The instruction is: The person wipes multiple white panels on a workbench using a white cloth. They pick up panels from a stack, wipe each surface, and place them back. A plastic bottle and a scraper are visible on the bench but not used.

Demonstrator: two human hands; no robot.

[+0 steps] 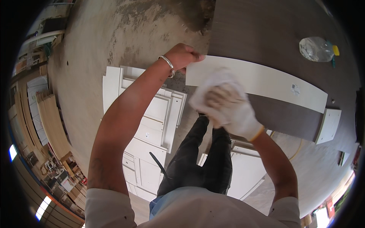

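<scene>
A long white board [270,77] with a small label lies on the dark brown work surface [258,34]. My left hand [183,57], bare and with a silver bangle at the wrist, is closed on the board's left end; some of its fingers are hidden behind the edge. In my right hand [237,114], which wears a white knit glove, is a white cloth [222,78]. Cloth and glove are blurred by motion at the board's near edge, close to its left end. Whether the cloth touches the board I cannot tell.
A clear plastic bottle [316,49] with a yellow cap lies at the far right. A short white panel [328,125] sits by the board's right end. Stacked white panels [146,133] stand low on my left, more [245,171] on my right. Cardboard-coloured sheets [53,121] line the left.
</scene>
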